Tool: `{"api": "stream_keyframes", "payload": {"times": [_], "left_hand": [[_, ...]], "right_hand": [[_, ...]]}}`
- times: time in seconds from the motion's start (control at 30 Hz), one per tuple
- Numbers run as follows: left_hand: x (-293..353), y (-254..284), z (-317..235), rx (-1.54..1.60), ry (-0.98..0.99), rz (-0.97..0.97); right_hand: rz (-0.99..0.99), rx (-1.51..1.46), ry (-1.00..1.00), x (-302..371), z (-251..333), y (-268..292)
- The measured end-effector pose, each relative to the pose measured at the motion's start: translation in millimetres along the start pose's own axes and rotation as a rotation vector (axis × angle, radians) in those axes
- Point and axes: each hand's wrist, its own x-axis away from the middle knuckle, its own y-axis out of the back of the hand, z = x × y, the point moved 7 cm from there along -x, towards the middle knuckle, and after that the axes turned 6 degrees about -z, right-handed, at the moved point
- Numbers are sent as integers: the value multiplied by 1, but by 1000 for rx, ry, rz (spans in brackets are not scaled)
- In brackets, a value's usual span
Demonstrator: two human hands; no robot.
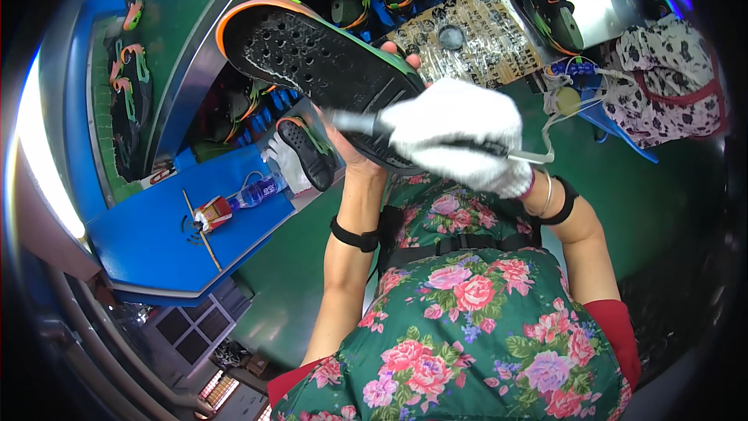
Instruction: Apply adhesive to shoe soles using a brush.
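Note:
My left hand (354, 148) is bare and wraps under a black shoe sole (288, 47), its fingertips showing over the far edge. The sole is tilted up in front of me, with small round holes at the toe end and an orange and green rim. My right hand (460, 136), in a white glove, is closed around a slim tool (358, 122). Its grey tip is blurred by motion and lies over the sole; I cannot tell whether it touches. A white cord or tube leaves the tool's rear end. The glove hides the sole's near end.
Another black sole (305, 154) and a blue-labelled bottle (257, 191) are on the blue table (140, 238) at left. Shoes on blue holders line the back. A taped cardboard sheet (467, 35), a dark shoe (545, 12) and a patterned cloth (662, 78) lie at far right.

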Motion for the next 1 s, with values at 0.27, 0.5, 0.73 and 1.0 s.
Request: {"api": "stream_keyframes", "payload": {"times": [0.27, 0.5, 0.73, 1.0], "left_hand": [[4, -28, 1, 310, 218, 162], [2, -17, -7, 256, 190, 205], [4, 6, -13, 58, 219, 143], [5, 2, -20, 148, 311, 197]], "right_hand": [[193, -43, -25, 8, 20, -16], [190, 146, 53, 26, 15, -22], [114, 208, 122, 19, 13, -13], [60, 72, -210, 21, -3, -9]]}}
